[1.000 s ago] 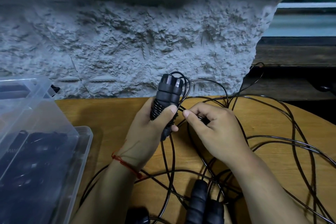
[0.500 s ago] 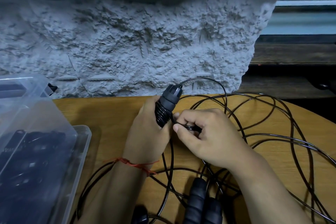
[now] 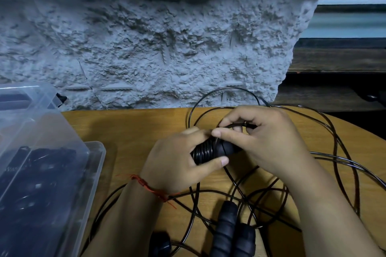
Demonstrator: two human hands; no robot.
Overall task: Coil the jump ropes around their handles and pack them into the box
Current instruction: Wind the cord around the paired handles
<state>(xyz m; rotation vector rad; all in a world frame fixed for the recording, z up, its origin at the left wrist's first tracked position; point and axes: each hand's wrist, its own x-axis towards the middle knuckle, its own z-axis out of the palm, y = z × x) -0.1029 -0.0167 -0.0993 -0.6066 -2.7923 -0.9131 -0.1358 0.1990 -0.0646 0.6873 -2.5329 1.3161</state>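
A rope-wound handle [image 3: 210, 150] is gripped in the left hand [image 3: 177, 165]. The rope [image 3: 247, 125] is pinched by the right hand [image 3: 271, 148], at the handle's far side.

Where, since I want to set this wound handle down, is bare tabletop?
The bare strip of wooden table between the clear plastic box and the left hand, back to the stone wall. Right of and below the hands, loose rope and spare handles crowd it.

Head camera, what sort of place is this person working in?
Probably a home or small workshop corner: a wooden table against a rough plastered wall, a clear plastic box beside loose jump ropes, and what looks like a window beyond.
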